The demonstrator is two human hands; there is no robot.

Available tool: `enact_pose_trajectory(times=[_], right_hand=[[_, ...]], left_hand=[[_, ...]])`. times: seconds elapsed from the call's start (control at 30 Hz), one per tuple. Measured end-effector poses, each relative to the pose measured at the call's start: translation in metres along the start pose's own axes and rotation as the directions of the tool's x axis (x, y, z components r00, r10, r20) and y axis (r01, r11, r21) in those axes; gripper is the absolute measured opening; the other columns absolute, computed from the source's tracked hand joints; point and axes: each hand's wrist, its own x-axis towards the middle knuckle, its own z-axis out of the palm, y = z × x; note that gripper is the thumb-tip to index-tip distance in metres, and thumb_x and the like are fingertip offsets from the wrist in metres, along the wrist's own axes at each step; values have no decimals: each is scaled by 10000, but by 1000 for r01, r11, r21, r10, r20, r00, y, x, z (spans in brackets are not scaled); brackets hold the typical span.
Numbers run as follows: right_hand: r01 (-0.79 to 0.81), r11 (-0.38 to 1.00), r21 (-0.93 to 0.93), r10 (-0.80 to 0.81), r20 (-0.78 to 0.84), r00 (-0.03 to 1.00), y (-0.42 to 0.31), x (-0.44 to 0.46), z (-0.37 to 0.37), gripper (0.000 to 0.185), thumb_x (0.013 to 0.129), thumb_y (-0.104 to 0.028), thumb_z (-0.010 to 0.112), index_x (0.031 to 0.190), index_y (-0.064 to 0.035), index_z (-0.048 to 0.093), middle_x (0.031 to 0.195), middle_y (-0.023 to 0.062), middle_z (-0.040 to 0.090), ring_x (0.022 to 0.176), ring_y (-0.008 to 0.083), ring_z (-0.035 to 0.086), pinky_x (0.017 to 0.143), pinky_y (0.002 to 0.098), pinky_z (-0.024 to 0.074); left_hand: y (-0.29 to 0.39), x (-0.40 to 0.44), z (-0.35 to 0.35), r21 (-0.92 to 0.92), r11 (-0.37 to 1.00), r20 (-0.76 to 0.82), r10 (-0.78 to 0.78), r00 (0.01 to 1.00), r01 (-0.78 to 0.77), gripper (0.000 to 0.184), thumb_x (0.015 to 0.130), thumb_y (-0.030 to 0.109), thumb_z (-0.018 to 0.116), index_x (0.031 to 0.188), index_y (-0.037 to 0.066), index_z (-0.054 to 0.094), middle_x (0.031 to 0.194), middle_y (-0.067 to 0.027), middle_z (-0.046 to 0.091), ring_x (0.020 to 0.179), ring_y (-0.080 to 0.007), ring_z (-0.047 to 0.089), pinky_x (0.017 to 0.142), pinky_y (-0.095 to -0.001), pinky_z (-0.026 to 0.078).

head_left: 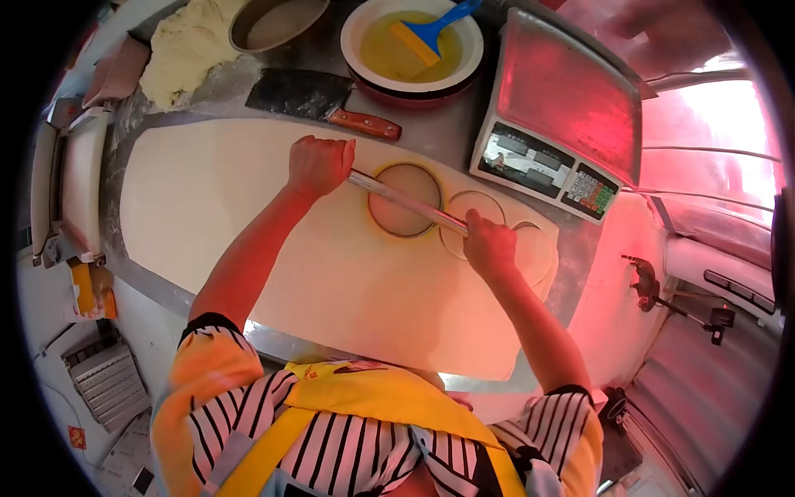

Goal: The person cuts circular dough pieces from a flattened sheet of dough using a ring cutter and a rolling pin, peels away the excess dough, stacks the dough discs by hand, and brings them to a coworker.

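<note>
A large sheet of rolled dough (248, 190) lies over the work table. On it sits a round ring cutter (371, 199), and a metal rod (397, 197) spans its top. My left hand (321, 166) is closed in a fist around the rod's left end. Around its right end, my right hand (490, 244) is wrapped, over the dough's right part. Just right of the ring, a circle is cut in the dough (480, 200), with another curved cut beside it, partly hidden by my right hand.
Behind the sheet lies a cleaver (302, 93) with a wooden handle. Farther back are a lump of dough (186, 54), a metal pan (277, 25), and a bowl (352, 50) of yellow liquid holding a blue brush (431, 33). A digital scale (563, 99) stands at the right.
</note>
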Motion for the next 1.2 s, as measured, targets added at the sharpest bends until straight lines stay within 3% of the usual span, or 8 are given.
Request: enact_pose_trajectory(times=[0.2,0.3,0.4,0.7,0.87,1.07,1.1,1.2], right_hand=[[121,979,-163,-139,-106,985,32,41,1,126,750,-164,581,857,-134,522,610,78,586,563,279,607,455,422,453],[132,982,-133,-144,-79,986,10,35,-23,132,737,-152,596,844,-126,523,622,83,588,577,280,605,476,431,450],[158,987,5,-155,-165,974,-45,15,-50,137,724,-120,607,832,-112,523,644,87,594,592,290,602,492,435,443],[60,998,-29,-61,-24,998,-104,72,12,105,749,-120,564,846,-112,522,615,113,597,545,300,609,461,417,468],[140,968,-206,-153,-52,987,-80,127,1,140,733,-143,591,859,-116,538,607,110,601,573,305,619,476,417,476],[204,977,-58,-201,57,978,-126,78,-45,119,753,-158,559,857,-109,529,643,115,604,618,324,618,535,439,479],[191,981,-40,-189,58,980,-145,75,-47,124,754,-154,556,864,-106,528,647,118,603,621,326,617,539,442,477],[166,986,23,-166,11,986,-196,115,-42,132,758,-144,546,877,-95,519,657,127,602,621,330,615,542,451,470]], left_hand=[[39,-58,-5,149,906,-74,-391,918,397,372,865,262,494,535,114,583,509,-107,569,450,-276,552,476,-376,427],[9,-56,-16,-81,951,68,-294,954,299,366,878,269,486,548,141,577,514,-73,561,478,-287,552,464,-422,407],[-47,-34,-58,-84,996,-107,-45,993,36,376,882,306,491,548,150,565,515,-63,553,478,-282,540,471,-404,415],[-124,-22,-32,44,996,-62,-71,996,74,391,849,277,533,493,119,574,490,-100,553,442,-278,540,466,-368,416],[-80,-79,-32,176,855,-169,-462,871,488,391,861,269,510,508,124,594,496,-92,571,417,-272,544,452,-377,416],[-126,-56,-88,78,975,-27,-205,978,207,394,884,301,482,542,131,577,538,-73,587,486,-272,579,484,-387,444],[-148,-55,-99,-112,982,-91,-162,983,152,403,886,311,483,537,131,572,527,-77,573,495,-292,573,494,-405,447],[-213,-30,-116,47,990,-36,-129,991,130,391,886,305,495,558,113,586,538,-107,569,511,-311,566,493,-420,441]])
